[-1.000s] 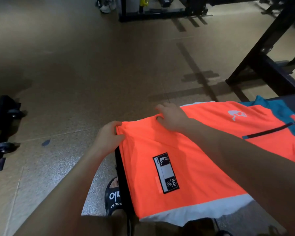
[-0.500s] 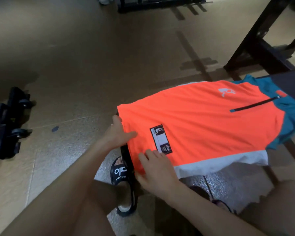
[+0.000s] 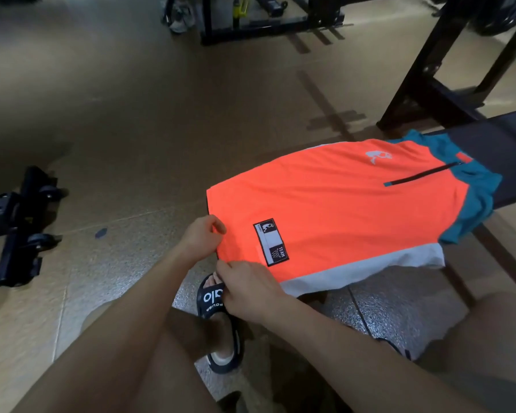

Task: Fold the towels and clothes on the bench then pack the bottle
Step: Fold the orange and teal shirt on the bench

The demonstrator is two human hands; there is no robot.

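Since before, my right hand [image 3: 248, 289] curled to pinch the orange shirt's [image 3: 334, 201] near-left corner, my left hand [image 3: 201, 236] pinching its left edge.

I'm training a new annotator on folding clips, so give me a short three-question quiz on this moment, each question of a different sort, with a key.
1. True or false: both hands grip the near hem of the orange shirt.
2. Multiple choice: the black patch with the word TEAM sits (A) by the collar, (B) near the hem close to the hands, (C) on the teal sleeve.
3. Fill in: the shirt lies spread on a dark ____.

Key
1. True: the left hand pinches the hem edge and the right hand holds the hem's near corner.
2. B.
3. Bench.
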